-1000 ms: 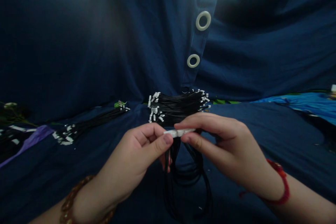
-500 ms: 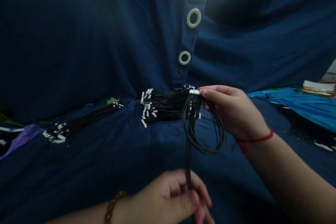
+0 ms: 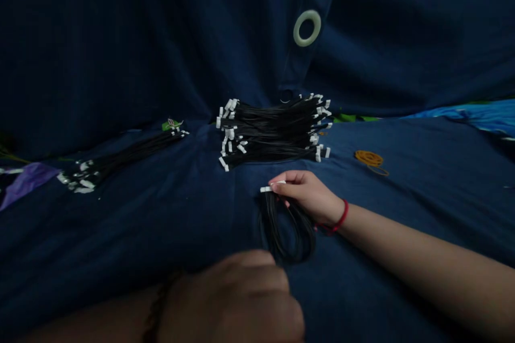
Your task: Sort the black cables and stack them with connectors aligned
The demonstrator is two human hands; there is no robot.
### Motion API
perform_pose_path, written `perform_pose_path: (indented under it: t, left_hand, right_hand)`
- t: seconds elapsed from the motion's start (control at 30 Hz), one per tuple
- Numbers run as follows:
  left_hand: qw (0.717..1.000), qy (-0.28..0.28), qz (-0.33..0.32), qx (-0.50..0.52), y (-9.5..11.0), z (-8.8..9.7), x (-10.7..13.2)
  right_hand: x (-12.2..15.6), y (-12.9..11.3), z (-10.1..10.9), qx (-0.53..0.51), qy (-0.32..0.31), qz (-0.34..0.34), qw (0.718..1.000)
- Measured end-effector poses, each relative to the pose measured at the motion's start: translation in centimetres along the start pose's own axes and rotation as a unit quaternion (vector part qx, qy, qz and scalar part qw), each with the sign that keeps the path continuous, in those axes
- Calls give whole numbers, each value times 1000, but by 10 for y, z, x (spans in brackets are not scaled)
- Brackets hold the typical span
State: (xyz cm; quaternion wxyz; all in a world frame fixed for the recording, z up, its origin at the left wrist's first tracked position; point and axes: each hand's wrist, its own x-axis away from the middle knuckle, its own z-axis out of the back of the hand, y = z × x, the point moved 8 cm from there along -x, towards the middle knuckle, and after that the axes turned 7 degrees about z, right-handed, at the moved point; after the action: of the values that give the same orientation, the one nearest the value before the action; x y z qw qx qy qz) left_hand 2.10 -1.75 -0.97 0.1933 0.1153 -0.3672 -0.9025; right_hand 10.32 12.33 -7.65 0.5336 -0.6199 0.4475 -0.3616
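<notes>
Looped cable bundle, in front of the cable pile.
I see the right hand pinching its white connectors — left hand curled, blurred; I can't tell its hold.

Obstacles: black cable stack beyond right hand; rubber bands, right; slim cable bundle, left. Passage: blue cloth between bundle and stack.

The bare left hand, blurred, was curled knuckles-up in the near foreground, while the bare right hand pinched thumb against fingers, its forearm slanting.
</notes>
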Motion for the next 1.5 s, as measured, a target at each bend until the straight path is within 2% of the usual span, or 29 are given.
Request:
perform_pose_path:
  t: [0.03,0.07,0.1,0.13,0.2,0.27,0.47,0.57,0.63,0.7,0.77,0.8,0.87,0.97,1.03,1.1,1.2,1.33,1.5]
  left_hand:
    - [987,49,-77,-130,0,10,3]
    - [960,106,-128,-226,-4,19,7]
    - [939,158,-132,-276,-13,28,9]
    - [930,193,-105,-296,-25,36,8]
    - [922,263,-3,-284,-51,52,6]
    - [922,291,63,-248,-66,60,5]
    - [947,270,112,-132,-81,61,4]
    - [947,283,149,-39,-93,63,4]
    - [933,304,188,38,-103,65,3]
    - [907,330,226,133,-115,67,2]
    - [880,344,242,220,-122,66,1]
    - [876,342,240,242,-123,65,0]
    - [900,318,206,215,-116,65,-3]
    - [956,256,131,64,-98,61,-7]
    - [962,248,113,-3,-93,60,-7]
    - [952,280,127,3,-97,64,-5]
    - [921,314,193,126,-115,65,-2]
    - [885,290,275,238,-129,56,0]
    - [873,272,287,284,-124,56,-3]
  right_hand:
    - [1,-1,0,-4,-2,-2,1000]
    - [1,-2,0,-8,-3,-2,1000]
    - [2,-3,1,-12,-5,-1,1000]
    - [3,-3,0,-15,-9,0,1000]
    - [5,-3,-1,-21,-18,1,1000]
    - [7,-3,-4,-25,-33,-3,999]
    - [9,1,-12,-17,-70,-45,996]
    - [8,2,-14,-3,-80,-46,996]
    - [7,2,-15,11,-87,-40,995]
    - [6,3,-16,21,-91,-39,995]
    - [6,4,-17,22,-91,-40,995]
    - [6,4,-16,20,-89,-44,995]
    - [6,5,-16,14,-85,-53,995]
    - [6,6,-16,9,-85,-55,995]
    - [6,4,-16,14,-90,-43,995]
    - [6,3,-17,33,-99,-28,994]
    - [10,-3,-21,110,-121,14,986]
    - [15,-10,-23,212,-125,53,968]
    - [18,-7,-23,208,-124,28,970]
